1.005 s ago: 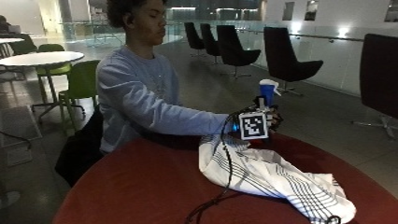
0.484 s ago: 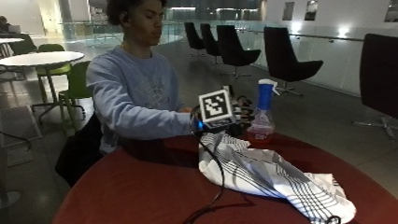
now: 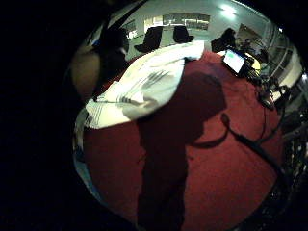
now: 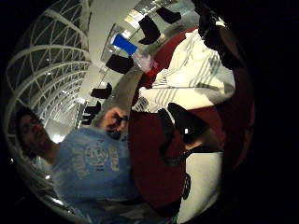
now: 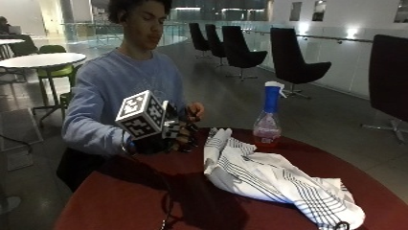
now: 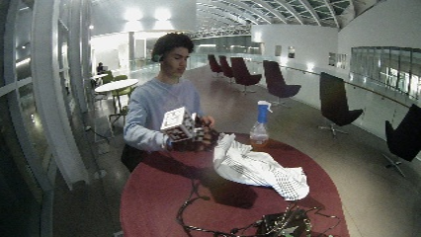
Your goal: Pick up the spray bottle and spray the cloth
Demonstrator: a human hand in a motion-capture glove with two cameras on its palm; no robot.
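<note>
right hand [image 5: 171,138] hovers over the near edge of the table [image 5: 127,201], by the person's chest, well apart from the spray bottle [image 5: 268,115]. holds nothing; fingers look loosely curled/relaxed, but mostly hidden behind the glove rig so not 100% sure. bare hand [image 5: 194,111] sits just behind it, also off the task stuff.

bottle stands upright at the far edge of the table, just beside the far end of the cloth [image 5: 274,179]; can't tell if they touch. blue trigger head w/ white tip on top, clear body, pinkish liquid low in it. thumb side palm view shows same: bottle [image 4: 135,53] beyond the cloth [image 4: 196,79].

cloth is white w/ dark stripes, crumpled in a long heap across the table middle. little finger side view has it [image 3: 144,91] on the red table [image 3: 202,173].

handling, my guess: bottle looks mostly empty so light, top-heavy-ish, easy to tip if bumped. plastic is stiff but smooth, may slip. grab at the narrow neck under the trigger head, index on trigger. cloth is soft and limp, needs no holding, just aim the nozzle at it.

nothing picked up yet.
</note>
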